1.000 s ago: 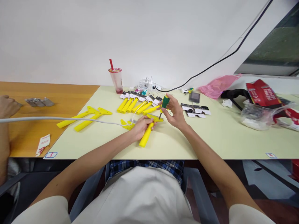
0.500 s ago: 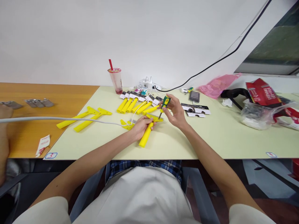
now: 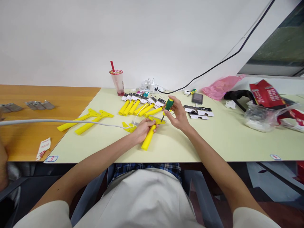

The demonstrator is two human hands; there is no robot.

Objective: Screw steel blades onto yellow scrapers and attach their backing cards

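Observation:
My left hand (image 3: pixel 142 130) is closed around the neck of a yellow T-shaped scraper (image 3: pixel 148 139), whose tubular handle points toward me. In my right hand (image 3: pixel 178 113) is a green-and-yellow screwdriver (image 3: pixel 169 104), gripped at its handle. Its shaft slants down, and the tip meets the right part of the scraper's head. Just left of my left hand lies a loose yellow head piece (image 3: pixel 128 127), partly hidden by a white cable. Behind my hands, several yellow scrapers (image 3: pixel 134 107) with black-and-white cards lie in a row.
Two yellow scrapers (image 3: pixel 91 123) lie to the left, crossed by a white cable (image 3: pixel 59 120). A drink cup (image 3: pixel 117 84) stands near the wall. Black-and-white cards (image 3: pixel 200 111) lie right, beyond them a pink bag (image 3: pixel 222 88) and a clear plastic bag (image 3: pixel 258 118). Another person's arm shows far left.
The screwdriver's handle has turned a little in my right fingers, with its tip still at the scraper's head. My left hand keeps its place. The other person's hand at far left has drawn back.

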